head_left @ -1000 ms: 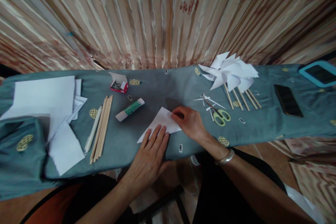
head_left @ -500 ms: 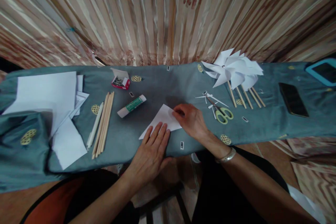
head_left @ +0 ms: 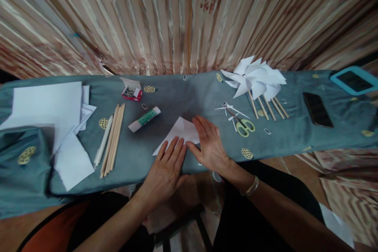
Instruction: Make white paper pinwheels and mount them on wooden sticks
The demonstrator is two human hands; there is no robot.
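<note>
A folded white paper triangle [head_left: 180, 130] lies on the blue-grey cloth [head_left: 177, 98] near the front edge. My left hand [head_left: 165, 167] rests flat on its lower part, fingers stretched out together. My right hand [head_left: 209, 143] lies flat on the paper's right corner, fingers spread, a bracelet on its wrist. Neither hand grips anything.
Left: stacked white sheets [head_left: 49, 106], wooden sticks [head_left: 113, 138], a white pen [head_left: 103, 141], a glue stick [head_left: 144, 119], a red box of pins [head_left: 132, 92]. Right: green-handled scissors [head_left: 242, 124], paper scraps, finished paper pinwheels [head_left: 255, 78] on sticks, a dark phone [head_left: 317, 109], a blue-framed tablet [head_left: 352, 80]. Striped curtain behind.
My right hand has opened from a curled pinch on the paper's right corner to lying flat on it. The left hand stayed pressed on the paper.
</note>
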